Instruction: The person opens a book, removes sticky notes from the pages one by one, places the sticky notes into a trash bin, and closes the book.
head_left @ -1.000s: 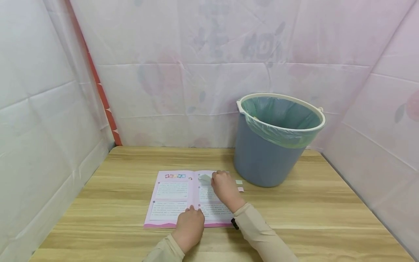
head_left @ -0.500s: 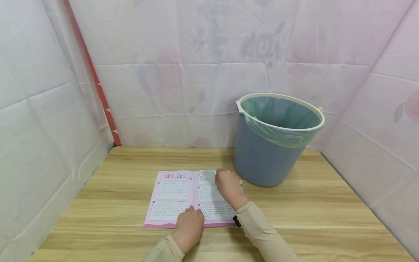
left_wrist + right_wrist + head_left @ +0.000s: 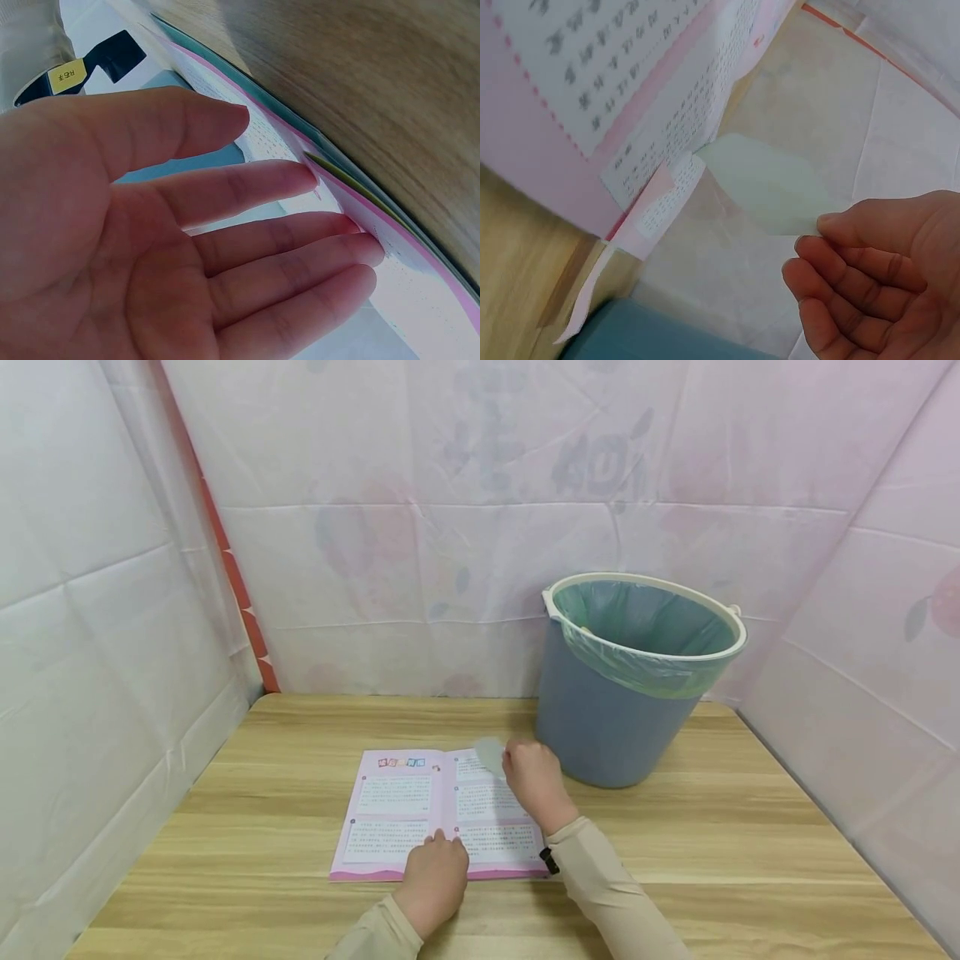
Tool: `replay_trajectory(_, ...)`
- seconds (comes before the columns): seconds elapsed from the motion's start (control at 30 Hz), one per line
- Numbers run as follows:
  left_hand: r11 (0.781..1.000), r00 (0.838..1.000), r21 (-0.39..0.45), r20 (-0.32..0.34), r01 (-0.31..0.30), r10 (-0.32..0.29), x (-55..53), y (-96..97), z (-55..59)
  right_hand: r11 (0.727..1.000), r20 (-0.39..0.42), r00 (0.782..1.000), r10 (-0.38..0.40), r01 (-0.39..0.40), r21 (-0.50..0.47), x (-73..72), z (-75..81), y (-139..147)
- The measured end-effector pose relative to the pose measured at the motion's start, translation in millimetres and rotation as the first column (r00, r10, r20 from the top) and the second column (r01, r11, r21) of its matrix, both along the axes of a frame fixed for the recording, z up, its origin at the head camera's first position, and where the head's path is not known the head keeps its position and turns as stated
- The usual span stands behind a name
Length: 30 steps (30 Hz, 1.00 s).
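Observation:
An open booklet (image 3: 390,839) with pink-edged pages and printed text blocks lies on the wooden table. My left hand (image 3: 435,877) rests on its lower edge near the middle fold; in the left wrist view the fingers (image 3: 292,262) are extended along the page edge. Over the upper right page, my right hand (image 3: 534,777) pinches a pale green sticky note (image 3: 769,180) between thumb and forefinger. In the right wrist view the note's far end is rounded and overlaps the page corner. A pink paper tab (image 3: 585,296) sticks out from the booklet's side.
A blue-grey bucket (image 3: 600,727) with a cream rim and a green bag liner stands behind and right of the booklet. White patterned sheeting (image 3: 337,568) hangs at the back and both sides of the table (image 3: 225,860).
My right hand has moved rightward and slightly up, drawing the green sticky note from over the upper right page toward its top corner. My left hand has stayed in place.

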State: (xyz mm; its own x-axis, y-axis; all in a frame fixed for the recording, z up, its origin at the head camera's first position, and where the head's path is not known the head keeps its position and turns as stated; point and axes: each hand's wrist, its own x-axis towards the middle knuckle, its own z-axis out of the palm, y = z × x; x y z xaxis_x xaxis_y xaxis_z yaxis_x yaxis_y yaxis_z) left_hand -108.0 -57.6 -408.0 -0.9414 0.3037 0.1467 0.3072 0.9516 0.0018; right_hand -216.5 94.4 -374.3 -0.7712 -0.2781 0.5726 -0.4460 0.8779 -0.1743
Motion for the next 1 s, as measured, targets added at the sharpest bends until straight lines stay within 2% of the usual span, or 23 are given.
replay_trajectory(0.3,1.0,1.0,-0.003,0.027,-0.004,0.004,0.3,0.5,1.5,0.999,0.02,1.0,-0.018,0.019,-0.028,-0.6,7.2,6)
replay_trajectory(0.57,1.0,0.999,-0.006,0.047,-0.009,0.009,0.3,0.9,4.1,0.997,-0.085,0.996,-0.004,-0.002,-0.072,3.8,23.9,12)
replay_trajectory(0.7,1.0,0.999,0.001,0.054,-0.009,0.009,0.8,1.1,5.3,0.992,-0.182,0.983,0.037,-0.058,-0.111,8.2,36.1,14)
replay_trajectory(0.77,1.0,0.998,0.002,0.057,-0.006,0.006,1.1,1.1,5.9,0.985,-0.25,0.966,0.07,-0.106,-0.133,11.2,42.8,16)
replay_trajectory(0.83,1.0,0.998,0.004,0.058,-0.003,0.003,1.5,1.2,6.4,0.973,-0.33,0.938,0.109,-0.168,-0.156,14.5,49.6,18)
replay_trajectory(0.9,1.0,0.998,0.004,0.059,-0.003,0.003,1.9,1.1,6.6,0.956,-0.419,0.897,0.144,-0.235,-0.174,17.7,55.8,20)
replay_trajectory(1.0,1.0,0.998,0.0,0.068,-0.008,0.008,2.4,0.5,6.7,0.929,-0.555,0.814,0.172,-0.322,-0.183,21.0,66.7,23)
